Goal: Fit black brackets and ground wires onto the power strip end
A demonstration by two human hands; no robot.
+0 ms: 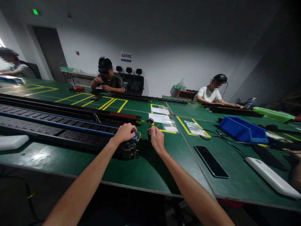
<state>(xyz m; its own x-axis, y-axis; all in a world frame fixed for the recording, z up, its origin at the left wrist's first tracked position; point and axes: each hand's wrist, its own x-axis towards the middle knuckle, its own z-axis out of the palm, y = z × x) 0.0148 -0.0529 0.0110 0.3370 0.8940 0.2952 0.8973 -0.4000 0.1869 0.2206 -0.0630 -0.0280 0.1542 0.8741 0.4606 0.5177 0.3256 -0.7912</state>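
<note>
My left hand [124, 132] is closed over the right end of a long power strip with blue edges [89, 125], which lies on the green table [164, 171]. Its fingertips rest near the yellow wires [139, 135] that stick out of this end. Just to the right, my right hand [157, 139] has thumb and forefinger pinched together; what sits between them is too small to name. Beyond these fingers is a small black piece with holes [150, 121], with a bit of yellow beside it. Another socket strip [77, 135] runs along the near side of the blue-edged one.
A phone [211, 161], a white power bank [270, 175] with black cables and a blue bin [243, 128] are on the right. Paper sheets [161, 118] lie ahead. Co-workers [110, 78] sit across the table. The near table edge [150, 190] runs below my forearms.
</note>
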